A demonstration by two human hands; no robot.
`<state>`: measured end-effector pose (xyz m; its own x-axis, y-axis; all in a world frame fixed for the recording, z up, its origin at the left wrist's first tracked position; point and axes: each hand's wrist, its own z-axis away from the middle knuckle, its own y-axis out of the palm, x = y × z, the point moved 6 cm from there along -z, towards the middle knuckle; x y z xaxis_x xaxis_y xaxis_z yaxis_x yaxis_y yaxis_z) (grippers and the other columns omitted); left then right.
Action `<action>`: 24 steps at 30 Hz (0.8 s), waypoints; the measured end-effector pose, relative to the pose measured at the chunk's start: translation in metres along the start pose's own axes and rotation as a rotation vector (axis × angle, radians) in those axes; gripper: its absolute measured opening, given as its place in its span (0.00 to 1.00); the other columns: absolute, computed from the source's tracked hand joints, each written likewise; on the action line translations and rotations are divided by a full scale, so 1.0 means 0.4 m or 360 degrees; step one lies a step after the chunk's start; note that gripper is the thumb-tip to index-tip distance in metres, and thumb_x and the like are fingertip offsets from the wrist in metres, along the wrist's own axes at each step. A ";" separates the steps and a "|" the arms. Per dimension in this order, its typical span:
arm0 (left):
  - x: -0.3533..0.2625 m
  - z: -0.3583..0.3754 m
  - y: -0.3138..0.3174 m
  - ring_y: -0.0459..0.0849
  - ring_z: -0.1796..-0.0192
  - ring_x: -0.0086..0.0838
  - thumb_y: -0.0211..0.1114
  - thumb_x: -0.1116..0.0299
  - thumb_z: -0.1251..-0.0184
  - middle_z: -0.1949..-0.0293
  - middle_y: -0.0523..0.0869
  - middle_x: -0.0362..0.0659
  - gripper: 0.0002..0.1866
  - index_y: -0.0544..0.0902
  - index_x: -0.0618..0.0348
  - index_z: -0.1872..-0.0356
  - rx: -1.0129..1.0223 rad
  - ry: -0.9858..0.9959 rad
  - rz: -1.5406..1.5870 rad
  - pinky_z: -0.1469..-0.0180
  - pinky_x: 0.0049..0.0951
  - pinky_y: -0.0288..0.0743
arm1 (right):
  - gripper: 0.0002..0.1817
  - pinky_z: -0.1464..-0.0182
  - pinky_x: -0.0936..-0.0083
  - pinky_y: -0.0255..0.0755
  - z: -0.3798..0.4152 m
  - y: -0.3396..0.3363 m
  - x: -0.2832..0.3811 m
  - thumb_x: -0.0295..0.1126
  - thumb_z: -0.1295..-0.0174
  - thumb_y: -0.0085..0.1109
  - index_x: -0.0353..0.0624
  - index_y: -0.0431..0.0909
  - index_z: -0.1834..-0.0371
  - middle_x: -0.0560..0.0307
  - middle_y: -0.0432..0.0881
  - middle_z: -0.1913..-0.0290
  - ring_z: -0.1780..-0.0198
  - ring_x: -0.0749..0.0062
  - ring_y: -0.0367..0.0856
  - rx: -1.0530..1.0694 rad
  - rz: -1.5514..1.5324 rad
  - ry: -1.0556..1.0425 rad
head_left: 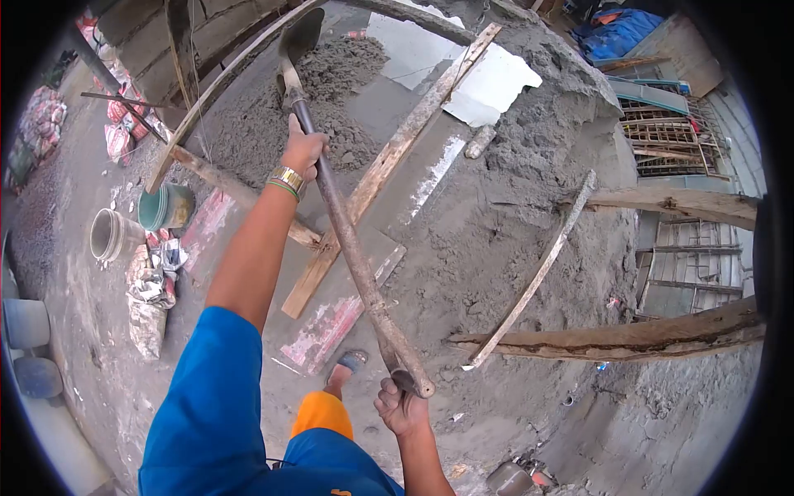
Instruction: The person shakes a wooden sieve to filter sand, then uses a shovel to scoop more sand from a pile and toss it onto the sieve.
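Plainly, both hands are on one long-handled shovel (336, 198) with a rust-brown metal shaft and a dark, rounded metal blade (301, 35), held in front of the body. The left hand (304, 153), with a gold-coloured watch (288, 178) at its wrist, wraps round the shaft a little below the blade, fingers closed about it. The right hand (403, 407), nearer the body, has its fingers curled on a dark, curved grip (404, 381) at the butt end; exactly how tightly is hard to tell. The long axis runs aslant, from the right hand up past the left hand, so the blade points away from the person and slightly leftward. Just beyond the left hand lies a heap of crumbly grey mix (343, 66), beside the blade; whether the two touch is unclear. A pale, long wooden plank (401, 161) lies to the right of the left hand, and the shaft crosses over it. The shovel looks stiff, hard to break and fairly heavy, probably weightiest at the blade, and perhaps slippery where wet; low on the shaft and at the butt grip seem sound places to take hold.
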<state>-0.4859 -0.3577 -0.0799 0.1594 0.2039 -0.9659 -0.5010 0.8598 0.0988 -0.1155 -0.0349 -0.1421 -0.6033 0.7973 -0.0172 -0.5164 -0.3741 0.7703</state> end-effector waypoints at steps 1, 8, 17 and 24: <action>-0.024 0.030 0.007 0.74 0.75 0.25 0.53 0.86 0.48 0.69 0.72 0.44 0.50 0.35 0.45 0.28 0.0054 -0.0018 0.0120 0.78 0.29 0.72 | 0.16 0.68 0.63 0.80 0.003 -0.012 0.003 0.51 0.34 0.46 0.52 0.75 0.64 0.58 0.71 0.77 0.83 0.74 0.67 -0.0101 0.0118 0.0020; -0.110 0.279 0.014 0.76 0.76 0.25 0.56 0.84 0.45 0.70 0.73 0.42 0.41 0.47 0.44 0.33 0.0272 0.0138 0.0385 0.79 0.28 0.76 | 0.25 0.66 0.58 0.82 0.097 -0.198 -0.002 0.57 0.34 0.41 0.50 0.75 0.51 0.53 0.75 0.76 0.79 0.65 0.76 0.0003 0.0237 0.0075; 0.096 0.847 0.050 0.78 0.72 0.28 0.63 0.68 0.38 0.71 0.73 0.38 0.19 0.64 0.50 0.50 0.0630 -0.0409 0.0713 0.70 0.37 0.79 | 0.23 0.67 0.62 0.80 0.530 -0.618 0.003 0.52 0.34 0.48 0.53 0.66 0.41 0.53 0.76 0.52 0.69 0.65 0.80 -0.0608 0.0610 -0.0723; 0.451 1.440 0.120 0.82 0.59 0.38 0.59 0.66 0.34 0.67 0.81 0.41 0.04 0.77 0.53 0.66 0.1546 -0.1096 0.0670 0.52 0.42 0.77 | 0.19 0.73 0.72 0.77 1.034 -1.114 -0.185 0.44 0.35 0.54 0.53 0.68 0.43 0.60 0.76 0.70 0.76 0.74 0.75 -0.1077 0.0244 -0.1205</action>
<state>0.0090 -0.0101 -0.1117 0.6953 0.4947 -0.5214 0.1629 0.5981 0.7847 0.4105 0.2687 -0.2205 -0.2712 0.7204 0.6383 -0.8417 -0.4992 0.2057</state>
